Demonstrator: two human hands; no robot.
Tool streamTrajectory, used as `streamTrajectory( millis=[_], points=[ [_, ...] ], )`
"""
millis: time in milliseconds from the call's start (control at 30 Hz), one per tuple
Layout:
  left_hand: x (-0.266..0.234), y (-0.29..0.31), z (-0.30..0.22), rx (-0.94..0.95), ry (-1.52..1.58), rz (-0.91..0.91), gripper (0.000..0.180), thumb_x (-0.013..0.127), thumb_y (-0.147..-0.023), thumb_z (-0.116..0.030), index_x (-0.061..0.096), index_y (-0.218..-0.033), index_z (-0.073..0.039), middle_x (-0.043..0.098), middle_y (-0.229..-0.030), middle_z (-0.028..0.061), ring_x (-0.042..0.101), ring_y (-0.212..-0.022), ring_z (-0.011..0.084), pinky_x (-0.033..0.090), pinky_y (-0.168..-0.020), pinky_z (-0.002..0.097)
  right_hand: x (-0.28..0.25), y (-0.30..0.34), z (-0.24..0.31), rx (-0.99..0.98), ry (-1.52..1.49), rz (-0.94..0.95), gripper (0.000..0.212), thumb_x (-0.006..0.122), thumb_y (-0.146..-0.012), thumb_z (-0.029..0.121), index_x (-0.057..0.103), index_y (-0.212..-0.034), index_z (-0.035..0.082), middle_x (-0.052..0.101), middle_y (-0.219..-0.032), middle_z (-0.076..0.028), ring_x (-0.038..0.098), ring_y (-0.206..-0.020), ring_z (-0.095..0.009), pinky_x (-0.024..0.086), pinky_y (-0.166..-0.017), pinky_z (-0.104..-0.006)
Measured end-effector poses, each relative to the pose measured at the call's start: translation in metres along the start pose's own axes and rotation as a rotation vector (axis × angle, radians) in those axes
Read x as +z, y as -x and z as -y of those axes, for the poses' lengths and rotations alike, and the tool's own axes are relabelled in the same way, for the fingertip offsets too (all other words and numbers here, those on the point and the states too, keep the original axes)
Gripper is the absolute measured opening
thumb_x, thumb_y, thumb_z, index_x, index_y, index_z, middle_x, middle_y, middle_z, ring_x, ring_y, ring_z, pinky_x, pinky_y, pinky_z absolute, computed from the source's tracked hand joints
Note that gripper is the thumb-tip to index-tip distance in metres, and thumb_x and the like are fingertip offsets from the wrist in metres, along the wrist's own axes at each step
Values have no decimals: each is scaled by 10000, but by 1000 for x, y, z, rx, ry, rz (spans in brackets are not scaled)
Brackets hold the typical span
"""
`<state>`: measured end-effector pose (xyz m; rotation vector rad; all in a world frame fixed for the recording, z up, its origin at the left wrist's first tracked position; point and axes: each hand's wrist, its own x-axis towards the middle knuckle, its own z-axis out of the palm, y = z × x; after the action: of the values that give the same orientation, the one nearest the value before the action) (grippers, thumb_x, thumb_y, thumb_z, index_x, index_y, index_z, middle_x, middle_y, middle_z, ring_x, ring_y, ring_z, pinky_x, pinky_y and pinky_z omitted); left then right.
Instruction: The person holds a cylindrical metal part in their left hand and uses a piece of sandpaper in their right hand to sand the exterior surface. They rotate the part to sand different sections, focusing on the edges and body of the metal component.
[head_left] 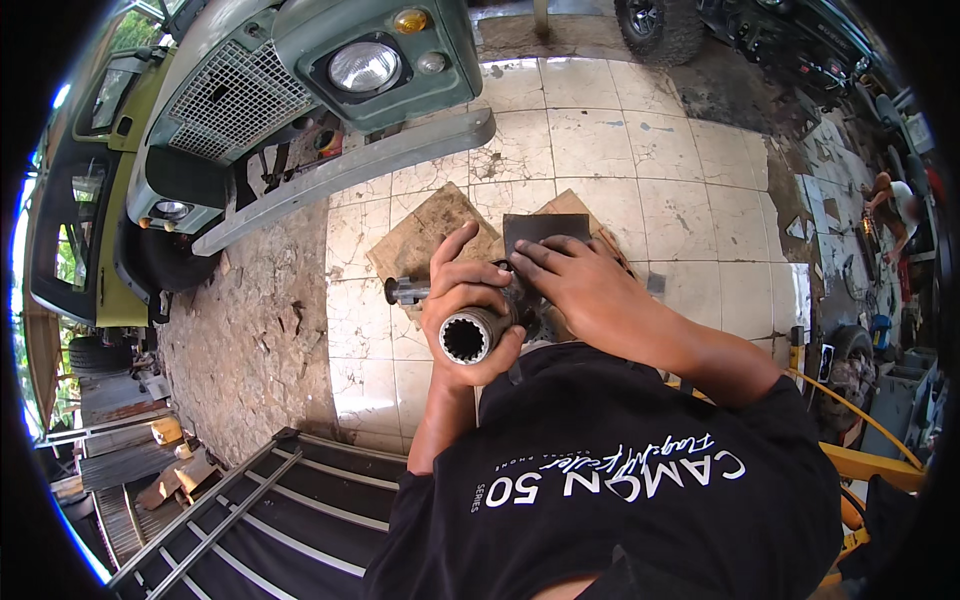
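My left hand [465,300] is wrapped round a splined metal tube [468,336], whose toothed open end faces up at me. To the left of my fingers a round metal end piece [403,291] sticks out; where it joins the tube is hidden. My right hand [575,278] is laid over the lower edge of a dark rectangular sheet [546,229], fingers bent over it close beside the tube. The sheet resembles sandpaper, though its surface is too dark to be sure. My palm hides the thumb and the sheet's lower part.
Brown cardboard pieces [432,232] lie on the cracked tiled floor [640,150] beyond my hands. A grey-green vehicle with a metal bumper [350,180] stands at the upper left. A slatted black rack [270,510] is at the lower left. At far right another person [893,205] crouches among parts.
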<state>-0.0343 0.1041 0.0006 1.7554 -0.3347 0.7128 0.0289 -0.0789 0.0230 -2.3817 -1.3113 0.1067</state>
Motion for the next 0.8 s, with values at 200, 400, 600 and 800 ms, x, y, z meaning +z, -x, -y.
streamTrajectory(
  millis=[200, 400, 600, 800],
  points=[
    [4, 2, -3, -31, 32, -8, 219, 713, -511, -162, 597, -681, -87, 642, -931, 64, 486, -1203, 426, 339, -1037, 547, 8, -1, -15, -40, -65, 1, 457, 491, -852, 70, 527, -1308, 52, 532, -1341, -114, 506, -1199, -318, 439, -920, -503],
    [11, 1, -9, -8, 45, 18, 214, 710, -519, -149, 596, -689, -89, 633, -921, 59, 494, -1187, 415, 345, -1034, 537, 4, 2, -7, -1, -74, -45, 469, 510, -831, 54, 533, -1299, 39, 545, -1326, -116, 520, -1178, -328, 439, -922, -492],
    [10, 6, -10, -32, 58, 33, 215, 707, -515, -149, 601, -694, -93, 638, -920, 55, 495, -1192, 409, 343, -1031, 535, -2, 18, -5, -29, -50, -26, 460, 530, -821, 54, 544, -1280, 27, 559, -1301, -118, 520, -1174, -338, 446, -926, -491],
    [13, 4, -8, -26, 52, 79, 223, 713, -513, -169, 607, -696, -97, 641, -924, 47, 496, -1191, 403, 345, -1029, 524, 4, 5, -10, 37, -123, 11, 463, 532, -827, 62, 535, -1289, 29, 549, -1312, -119, 515, -1180, -339, 439, -934, -515]
  ],
)
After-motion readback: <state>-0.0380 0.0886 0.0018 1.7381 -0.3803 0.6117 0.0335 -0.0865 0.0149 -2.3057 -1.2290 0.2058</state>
